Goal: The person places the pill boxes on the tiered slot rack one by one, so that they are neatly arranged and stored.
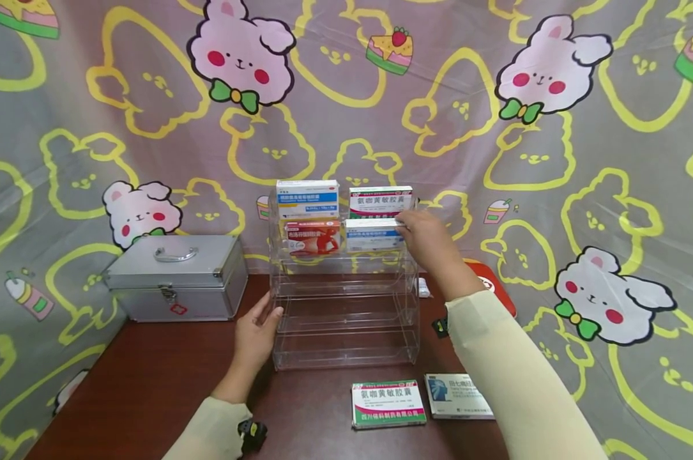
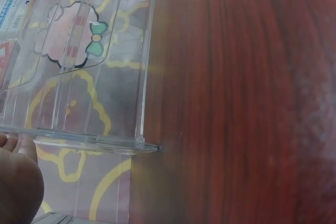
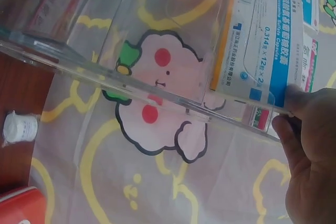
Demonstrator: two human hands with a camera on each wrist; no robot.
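A clear tiered display rack stands on the table, medicine boxes in its upper tiers. My right hand pinches the right end of a white-and-blue medicine box in the second tier. In the right wrist view, thumb and fingers are at a corner of this box, behind the clear side panel. Left of it sits a red medicine box. Above are a blue-and-white box and a green-and-pink box. My left hand rests its fingertips against the rack's left side, low down.
A green-and-pink medicine box and a white box with a blue head picture lie in front of the rack. The sleeve partly covers the latter. A silver case stands left, a red case right. A small white wrapped item lies nearby.
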